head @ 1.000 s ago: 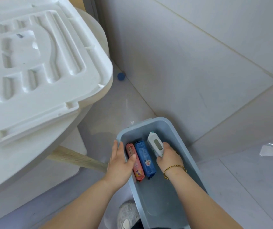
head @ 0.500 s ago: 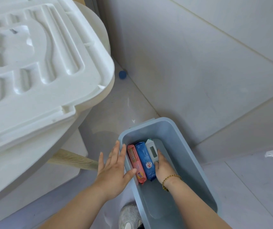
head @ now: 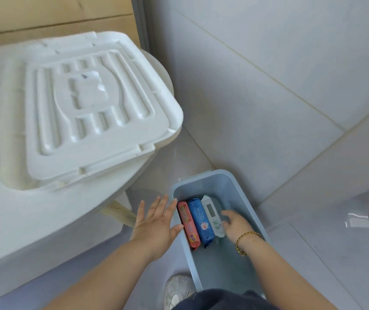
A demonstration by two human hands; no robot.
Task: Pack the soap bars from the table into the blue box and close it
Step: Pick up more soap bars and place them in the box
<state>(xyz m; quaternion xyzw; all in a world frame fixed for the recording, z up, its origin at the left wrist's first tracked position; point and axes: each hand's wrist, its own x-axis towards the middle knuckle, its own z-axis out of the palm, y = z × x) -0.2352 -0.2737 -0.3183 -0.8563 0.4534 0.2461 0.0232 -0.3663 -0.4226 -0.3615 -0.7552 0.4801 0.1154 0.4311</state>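
Note:
The blue box (head: pixel 249 199) stands open on the floor below me. Three wrapped soap bars lie side by side against its left wall: a red one (head: pixel 188 221), a blue one (head: pixel 200 219) and a white one (head: pixel 213 214). My left hand (head: pixel 156 222) is spread flat with straight fingers against the outside of the box's left wall, thumb at the rim. My right hand (head: pixel 235 223) is inside the box, fingers loosely extended beside the white bar, holding nothing. A white lid (head: pixel 85 106) lies on the round white table (head: pixel 45 209) at the left.
The box sits close to a tiled wall (head: pixel 268 86) on the right. A wooden table leg (head: pixel 121 212) slants just left of my left hand. My shoe (head: pixel 178 291) is on the floor by the box's near end.
My right hand has let go of the white soap bar, which now lies flat beside the blue one. My left hand has drawn back slightly from the rim. The camera view has tilted upward.

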